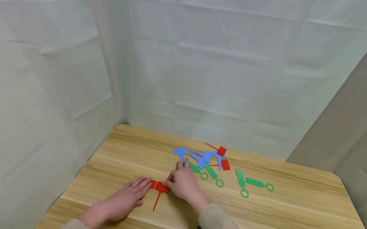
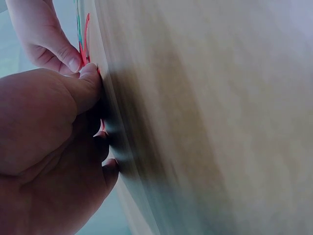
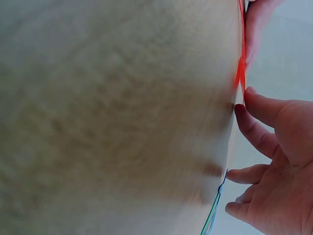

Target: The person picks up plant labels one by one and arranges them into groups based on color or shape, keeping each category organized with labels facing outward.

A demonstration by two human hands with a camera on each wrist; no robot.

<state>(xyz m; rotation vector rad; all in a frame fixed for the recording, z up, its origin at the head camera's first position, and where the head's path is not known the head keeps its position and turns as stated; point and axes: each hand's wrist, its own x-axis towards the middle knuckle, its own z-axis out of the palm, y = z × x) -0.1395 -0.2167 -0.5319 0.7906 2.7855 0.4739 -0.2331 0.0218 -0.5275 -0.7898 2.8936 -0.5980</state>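
Observation:
My left hand (image 1: 124, 199) lies with fairly straight fingers over a red plant label (image 1: 153, 184), covering most of it. Beside that, a second red label (image 1: 160, 187) lies with its square head away from me and its thin stem toward me. My right hand (image 1: 184, 182) pinches the right edge of this second label between thumb and index finger, as the red sliver (image 3: 241, 78) at the fingertips in the right wrist view shows. Its other fingers spread out toward a blue T-shaped label (image 1: 181, 151). In the left wrist view, both thumbs are close together by the red labels.
Several blue T-shaped labels (image 1: 206, 156) lie in a loose group at the back of the wooden table (image 1: 297, 212). Two more red labels (image 1: 225, 164) overlap that group. Green labels with ring ends (image 1: 255, 182) lie to the right. Pale cloth (image 1: 211, 75) hangs behind.

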